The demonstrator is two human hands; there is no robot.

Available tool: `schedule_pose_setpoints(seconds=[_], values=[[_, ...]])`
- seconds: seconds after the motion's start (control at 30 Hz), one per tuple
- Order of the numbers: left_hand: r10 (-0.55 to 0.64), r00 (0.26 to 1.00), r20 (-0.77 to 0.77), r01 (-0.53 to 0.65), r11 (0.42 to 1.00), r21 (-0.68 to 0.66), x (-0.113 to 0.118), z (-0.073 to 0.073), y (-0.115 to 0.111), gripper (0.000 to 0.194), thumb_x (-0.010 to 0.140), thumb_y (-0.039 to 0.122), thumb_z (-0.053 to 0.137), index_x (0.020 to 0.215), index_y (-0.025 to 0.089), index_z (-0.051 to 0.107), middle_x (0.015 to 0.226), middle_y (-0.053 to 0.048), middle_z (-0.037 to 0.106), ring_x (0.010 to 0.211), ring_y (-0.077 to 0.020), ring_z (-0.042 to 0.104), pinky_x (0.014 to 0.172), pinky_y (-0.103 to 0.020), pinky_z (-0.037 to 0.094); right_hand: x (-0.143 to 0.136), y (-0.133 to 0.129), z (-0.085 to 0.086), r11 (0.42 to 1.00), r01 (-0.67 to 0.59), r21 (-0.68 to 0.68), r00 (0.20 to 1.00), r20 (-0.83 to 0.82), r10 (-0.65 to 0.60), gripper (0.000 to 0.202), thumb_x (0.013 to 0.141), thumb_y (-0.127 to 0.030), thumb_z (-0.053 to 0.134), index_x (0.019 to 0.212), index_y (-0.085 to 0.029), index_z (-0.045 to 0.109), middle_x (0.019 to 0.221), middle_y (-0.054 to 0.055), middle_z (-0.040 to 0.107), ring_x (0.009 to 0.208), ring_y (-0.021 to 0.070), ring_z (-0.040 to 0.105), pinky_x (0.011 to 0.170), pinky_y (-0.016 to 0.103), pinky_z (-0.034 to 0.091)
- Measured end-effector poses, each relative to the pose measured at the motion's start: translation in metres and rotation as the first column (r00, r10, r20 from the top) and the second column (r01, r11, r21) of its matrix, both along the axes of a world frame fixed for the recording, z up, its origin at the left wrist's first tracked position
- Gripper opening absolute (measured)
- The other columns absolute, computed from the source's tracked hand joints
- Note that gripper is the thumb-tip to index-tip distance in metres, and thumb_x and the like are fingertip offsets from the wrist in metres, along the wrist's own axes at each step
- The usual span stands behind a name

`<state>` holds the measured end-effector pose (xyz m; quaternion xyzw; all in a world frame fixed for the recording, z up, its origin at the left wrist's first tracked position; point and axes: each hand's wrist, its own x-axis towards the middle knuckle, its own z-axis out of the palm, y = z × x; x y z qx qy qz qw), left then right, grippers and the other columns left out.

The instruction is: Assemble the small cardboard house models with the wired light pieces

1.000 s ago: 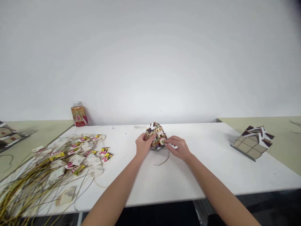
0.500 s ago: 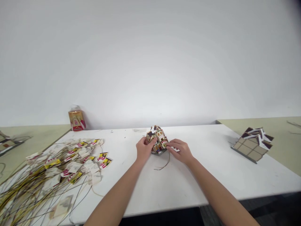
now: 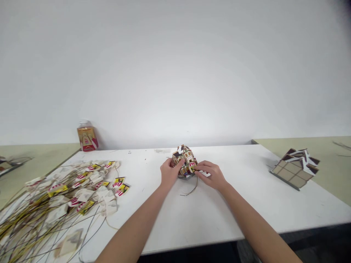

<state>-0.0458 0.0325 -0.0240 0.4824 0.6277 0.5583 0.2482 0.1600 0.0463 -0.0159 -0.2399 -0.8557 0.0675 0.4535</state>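
Note:
A small model house [image 3: 189,156] with printed windows and a snowy-looking roof is tilted on the white table, between both hands. My left hand [image 3: 169,173] grips its left side, thumb on the front wall. At the lower right of the front, my right hand [image 3: 211,174] pinches a small piece with a red-and-white striped awning [image 3: 192,164] against the wall. From beneath that piece a thin wire [image 3: 195,188] hangs and curls on the table. The right fingertips partly cover the piece.
On the left lies a heap of wired striped-awning pieces [image 3: 118,193]. A bottle [image 3: 87,138] stands by the wall at back left. Another model house [image 3: 294,170] sits on the right of the white table [image 3: 219,226]. Pale green tables [image 3: 329,153] adjoin both sides.
The house has shifted slightly to the right and turned a little, showing more of the striped awning. Both hands keep their hold; the view has moved slightly.

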Motion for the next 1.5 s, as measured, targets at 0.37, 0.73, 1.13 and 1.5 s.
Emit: schedule_pose_setpoints(seconds=[0.37,0.73,1.13,1.5], values=[[-0.001,1.0,-0.011,0.001,1.0,0.016,-0.003,-0.001,-0.002,0.046,0.064,0.06,0.071,0.062,0.017,0.053,0.057,0.004,0.046,0.055,-0.0088,0.038,0.051,-0.023,0.028,0.001,0.005,0.001,1.0,0.017,0.02,0.998,0.064,-0.019,0.017,0.086,-0.023,0.06,0.1,-0.024,0.069,0.095,0.006,0.068,0.082,0.0148,0.065,0.068,0.027,0.055],[-0.003,1.0,0.026,0.002,1.0,0.011,-0.006,0.002,-0.007,0.048,0.064,0.06,0.071,0.06,0.018,0.048,0.056,0.005,0.041,0.055,-0.0091,0.036,0.051,-0.023,0.028,-0.002,0.004,0.01,0.993,0.083,0.083,0.978,0.186,-0.097,0.016,0.088,-0.03,0.057,0.095,-0.024,0.07,0.095,0.006,0.069,0.081,0.0139,0.065,0.067,0.025,0.053],[0.004,0.999,0.033,-0.004,1.0,0.008,-0.004,0.004,-0.009,0.047,0.065,0.058,0.072,0.06,0.017,0.048,0.056,0.005,0.04,0.056,-0.0085,0.035,0.051,-0.022,0.028,-0.018,-0.009,0.007,0.933,0.326,0.152,0.929,0.132,-0.346,0.019,0.085,-0.039,0.061,0.087,-0.022,0.067,0.088,0.003,0.07,0.075,0.0135,0.065,0.059,0.023,0.046],[0.017,0.999,0.033,-0.017,1.0,0.019,-0.007,0.001,-0.009,0.044,0.064,0.057,0.072,0.064,0.017,0.055,0.058,0.004,0.048,0.055,-0.009,0.04,0.051,-0.022,0.029,-0.023,-0.013,0.002,0.895,0.445,0.021,0.881,0.166,-0.442,0.036,0.082,-0.045,0.062,0.111,-0.024,0.06,0.091,0.002,0.069,0.068,0.0142,0.064,0.05,0.023,0.043]])
